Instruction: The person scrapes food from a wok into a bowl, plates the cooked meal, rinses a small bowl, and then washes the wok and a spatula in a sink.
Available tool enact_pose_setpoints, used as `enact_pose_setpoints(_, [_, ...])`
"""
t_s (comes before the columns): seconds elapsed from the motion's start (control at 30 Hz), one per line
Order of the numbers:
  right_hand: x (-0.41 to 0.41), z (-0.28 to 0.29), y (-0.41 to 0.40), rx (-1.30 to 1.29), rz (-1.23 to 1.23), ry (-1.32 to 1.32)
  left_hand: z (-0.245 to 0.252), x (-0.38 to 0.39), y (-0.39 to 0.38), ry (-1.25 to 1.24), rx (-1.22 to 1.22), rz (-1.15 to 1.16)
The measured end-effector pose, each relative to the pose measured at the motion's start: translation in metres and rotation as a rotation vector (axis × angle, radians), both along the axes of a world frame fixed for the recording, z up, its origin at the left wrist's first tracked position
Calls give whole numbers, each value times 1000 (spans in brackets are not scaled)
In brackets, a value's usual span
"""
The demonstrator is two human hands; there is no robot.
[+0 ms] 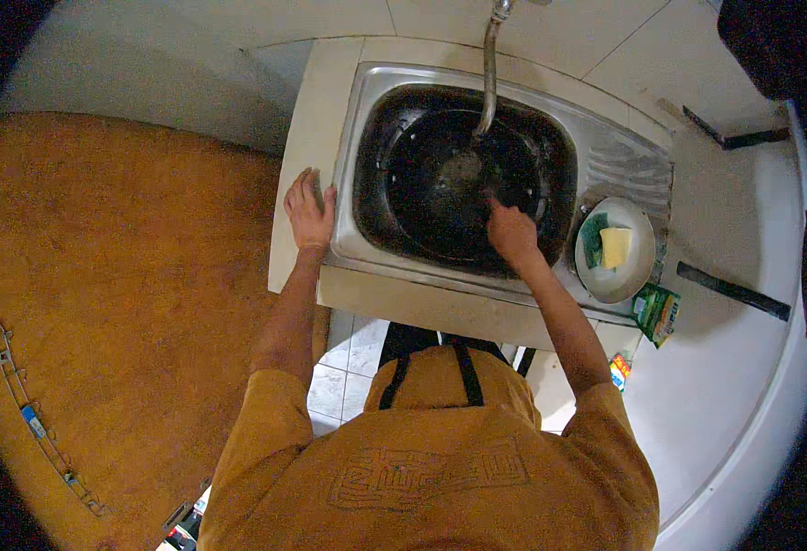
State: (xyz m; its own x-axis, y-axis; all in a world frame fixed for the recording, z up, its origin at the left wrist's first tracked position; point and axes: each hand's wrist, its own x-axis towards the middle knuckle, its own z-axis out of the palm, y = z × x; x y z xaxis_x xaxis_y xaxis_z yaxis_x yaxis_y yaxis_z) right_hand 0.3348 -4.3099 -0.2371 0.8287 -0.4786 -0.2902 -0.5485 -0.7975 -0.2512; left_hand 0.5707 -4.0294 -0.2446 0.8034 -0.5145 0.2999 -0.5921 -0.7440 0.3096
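Note:
A stainless steel sink (346, 206) is set in a tiled counter in front of me. Inside its dark basin sits a large round black pan (438, 213), with a paler patch near its middle. My left hand (308, 212) rests with spread fingers on the tiles by the sink's left rim, holding nothing. Over the right part of the pan, my right hand (514, 231) has one finger extended toward the pan's surface. The other fingers look curled, and I cannot tell whether they hold anything. A metal faucet spout (490, 76) hangs above the pan.
On the drainboard (627, 162) stands a pale bowl (634, 282) holding a yellow sponge (615, 248) and a green scouring pad (592, 241). A green packet (655, 313) lies beside it. Dark brackets (734, 290) jut at the right. A brown surface (135, 241) fills the left.

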Motion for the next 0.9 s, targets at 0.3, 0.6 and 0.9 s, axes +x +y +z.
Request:
enact_pose_setpoints(0.3, [20, 1, -6, 131, -49, -9, -2, 0, 0, 4, -31, -41])
enact_pose_setpoints(0.6, [16, 0, 5, 435, 111, -53, 7, -3, -9, -7, -71, -75])
enact_pose_setpoints(0.9, [-8, 27, -10, 128, 0, 131, 3, -42, -82, 240, -69, -360])
